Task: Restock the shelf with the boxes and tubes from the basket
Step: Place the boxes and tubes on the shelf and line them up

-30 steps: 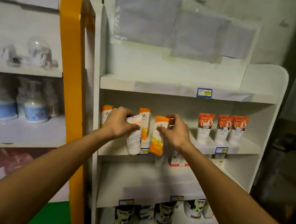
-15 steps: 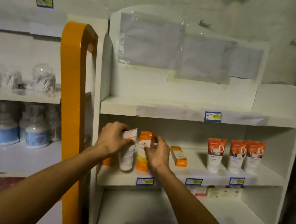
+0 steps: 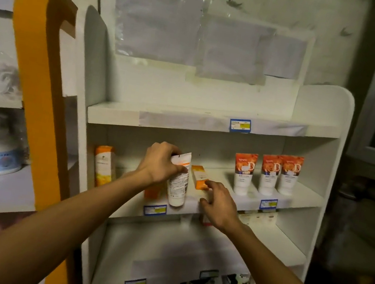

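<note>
Holding white tube [image 3: 177,184] (upright), shelf [image 3: 240,204]

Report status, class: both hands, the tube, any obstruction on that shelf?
Left hand gripping white tube, upright at shelf edge. Right hand open, empty. Small orange box lying flat beside tube.
</note>
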